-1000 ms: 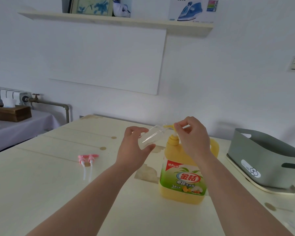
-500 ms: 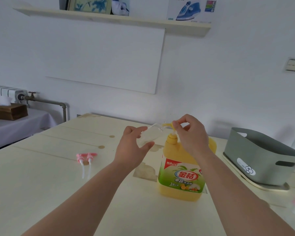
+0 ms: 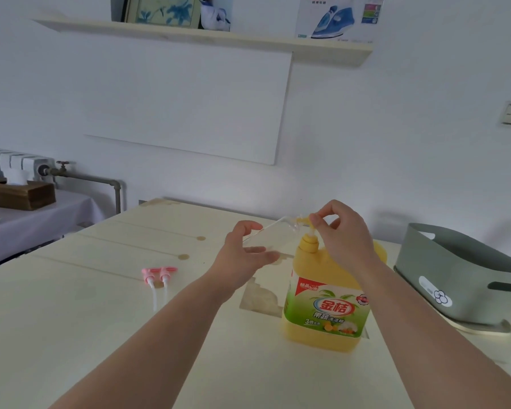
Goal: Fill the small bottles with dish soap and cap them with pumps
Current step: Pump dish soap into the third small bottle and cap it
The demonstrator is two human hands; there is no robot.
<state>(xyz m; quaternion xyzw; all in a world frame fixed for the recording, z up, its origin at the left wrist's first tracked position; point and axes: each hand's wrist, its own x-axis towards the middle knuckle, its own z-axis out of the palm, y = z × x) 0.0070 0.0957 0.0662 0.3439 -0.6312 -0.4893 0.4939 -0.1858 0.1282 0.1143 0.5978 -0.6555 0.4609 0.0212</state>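
A big yellow dish soap jug (image 3: 326, 302) with a green label stands on the cream table (image 3: 71, 314). My right hand (image 3: 341, 240) pinches the head of its yellow pump (image 3: 304, 221). My left hand (image 3: 242, 255) holds a small clear bottle (image 3: 273, 234), tilted with its mouth at the pump spout. Two pink pump caps (image 3: 159, 274) with white tubes lie side by side on the table, left of my left hand.
A grey plastic basket (image 3: 460, 278) on a pale tray sits at the right edge of the table. Something pink shows blurred at the far right edge. A side table with a wooden tissue box (image 3: 21, 193) stands at the left. A wall shelf hangs above.
The view has shifted slightly, and both hands with the bottle and pump head sit a little higher above the jug. The grips have not changed.
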